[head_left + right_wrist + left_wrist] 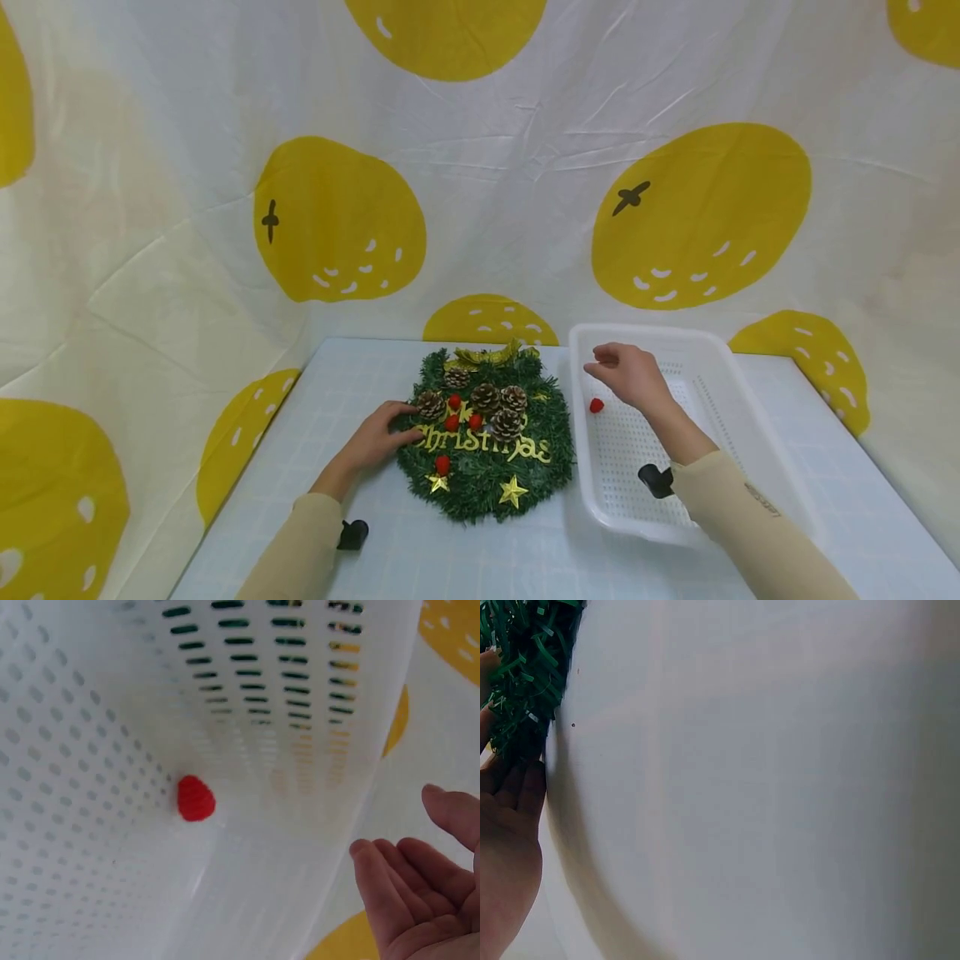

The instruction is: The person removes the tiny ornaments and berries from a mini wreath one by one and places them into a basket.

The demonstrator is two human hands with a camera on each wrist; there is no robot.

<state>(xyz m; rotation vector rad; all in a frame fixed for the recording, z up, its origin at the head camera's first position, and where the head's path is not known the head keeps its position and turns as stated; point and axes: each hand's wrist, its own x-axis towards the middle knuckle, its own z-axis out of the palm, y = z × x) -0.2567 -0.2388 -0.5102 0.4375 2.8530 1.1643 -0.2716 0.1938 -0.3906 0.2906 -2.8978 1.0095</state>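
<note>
A green Christmas wreath (472,492) lies on the table with pine cones, red berries, gold stars, a gold ribbon and gold "Christmas" lettering on it. My left hand (378,433) grips the wreath's left edge, its fingers and thumb on either side of the green strands (536,667) in the left wrist view. Over the left part of a white plastic basket (757,425) hovers my right hand (630,375), fingers loosely bent and thumb apart, with nothing between them. One red berry (196,799) lies on the basket's floor, apart from the hand.
The basket has perforated walls and stands right of the wreath, close to its edge. A pale blue checked cloth (277,517) covers the table. Behind hangs a white curtain (510,200) with yellow fruit prints.
</note>
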